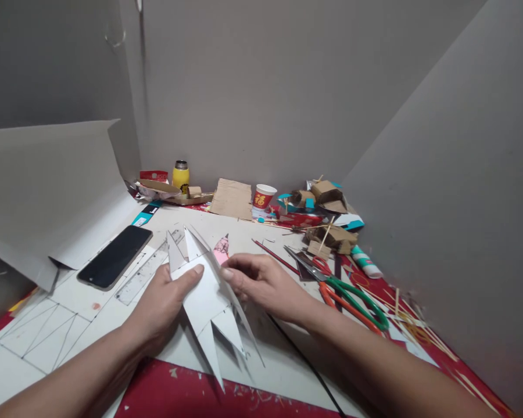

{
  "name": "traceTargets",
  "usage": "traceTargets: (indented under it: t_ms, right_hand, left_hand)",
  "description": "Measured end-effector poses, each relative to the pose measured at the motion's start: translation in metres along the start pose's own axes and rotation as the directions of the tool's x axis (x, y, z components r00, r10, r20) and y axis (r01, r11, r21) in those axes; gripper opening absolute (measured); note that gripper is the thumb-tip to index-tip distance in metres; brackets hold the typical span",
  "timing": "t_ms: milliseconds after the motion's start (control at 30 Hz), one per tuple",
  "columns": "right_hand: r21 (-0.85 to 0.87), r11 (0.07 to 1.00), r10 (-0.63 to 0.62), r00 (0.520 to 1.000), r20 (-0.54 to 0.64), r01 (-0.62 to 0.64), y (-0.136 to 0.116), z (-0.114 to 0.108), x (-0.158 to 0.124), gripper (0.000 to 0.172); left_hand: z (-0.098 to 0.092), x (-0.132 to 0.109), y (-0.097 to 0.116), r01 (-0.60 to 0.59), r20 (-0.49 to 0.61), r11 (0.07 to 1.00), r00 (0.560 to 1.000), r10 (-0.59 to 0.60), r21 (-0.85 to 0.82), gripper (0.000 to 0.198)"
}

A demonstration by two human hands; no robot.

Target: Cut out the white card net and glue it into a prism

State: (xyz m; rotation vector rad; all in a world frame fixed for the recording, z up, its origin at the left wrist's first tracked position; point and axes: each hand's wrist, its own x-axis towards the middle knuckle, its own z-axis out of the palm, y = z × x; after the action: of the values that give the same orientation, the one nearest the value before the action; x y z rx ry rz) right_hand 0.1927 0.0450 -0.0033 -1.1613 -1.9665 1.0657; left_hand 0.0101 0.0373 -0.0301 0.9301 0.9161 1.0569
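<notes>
A white folded paper cutout with pointed triangular flaps at both ends is held up over the table. My left hand grips its left side, thumb lying flat on the front face. At the right edge of the cutout my right hand pinches the paper between thumb and fingers; some fingertips are hidden behind it. Just beyond my right hand a pink pointed object with a dark tip is partly covered. A clear ruler lies on the white sheet left of the cutout.
A black phone and pencil-drawn triangles are at left, below a curled white board. Scissors with green and orange handles lie at right. Cardboard pieces, a paper cup and a yellow bottle line the back.
</notes>
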Motion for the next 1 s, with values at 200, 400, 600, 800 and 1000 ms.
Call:
traceTargets:
  t_ms: [200,400,600,800,1000]
  right_hand:
    - [0.322,0.913,0.157,0.945,0.286,-0.249,0.012,0.006,0.008,0.045]
    - [0.45,0.829,0.151,0.908,0.391,-0.332,0.026,0.018,0.009,0.043]
    - [0.486,0.811,0.084,0.887,0.455,-0.326,0.027,0.017,0.008,0.036]
    - [0.303,0.944,0.048,0.962,0.27,-0.132,0.015,0.026,-0.002,0.026]
    - [0.036,0.998,0.045,0.986,0.158,-0.051,0.011,0.024,0.0,0.014]
  left_hand:
    - [0.002,-0.003,0.001,0.017,0.037,1.0,0.999,-0.017,0.004,0.023]
    - [0.001,-0.007,0.008,0.044,0.045,0.999,0.998,-0.044,0.004,0.019]
    - [0.004,-0.009,0.019,0.079,0.128,0.996,0.988,-0.085,0.05,0.03]
    - [0.001,-0.005,0.014,-0.009,-0.019,0.997,1.0,0.01,0.081,0.033]
    - [-0.01,0.0,0.022,-0.016,0.039,0.998,0.999,0.014,0.052,0.029]
